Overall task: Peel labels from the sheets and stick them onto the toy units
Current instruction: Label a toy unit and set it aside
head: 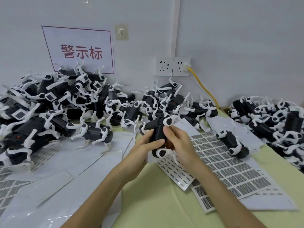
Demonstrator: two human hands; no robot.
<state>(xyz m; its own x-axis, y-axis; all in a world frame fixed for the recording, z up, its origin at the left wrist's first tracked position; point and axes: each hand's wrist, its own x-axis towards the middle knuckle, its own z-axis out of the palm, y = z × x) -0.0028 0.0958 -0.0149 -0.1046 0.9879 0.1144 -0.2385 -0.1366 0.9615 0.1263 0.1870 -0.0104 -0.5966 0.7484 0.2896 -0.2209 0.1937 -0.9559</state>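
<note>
Both hands hold one black plastic toy robot dog with white legs (158,137) above the pale green tabletop (156,203), centre frame. Left hand (144,146) wraps the toy's body from the left, thumb lying across it. Right hand (178,142) grips the toy from the right, fingers curled against its side. Can't tell if a label is pinched.

White sheet of dark rectangular labels in a grid (222,163) lies just right of the hands, with a narrower strip sheet of small labels (172,174) overlapping its left edge. Another toy dog (232,142) rests on the grid sheet. Heaps of the same toys: left pile (54,109), middle pile (166,101), right pile (273,124). Blank white backing sheets (74,171) lie at left. On the wall: white sign with red characters (79,50), white wall sockets (172,66), yellow cable (204,88).
</note>
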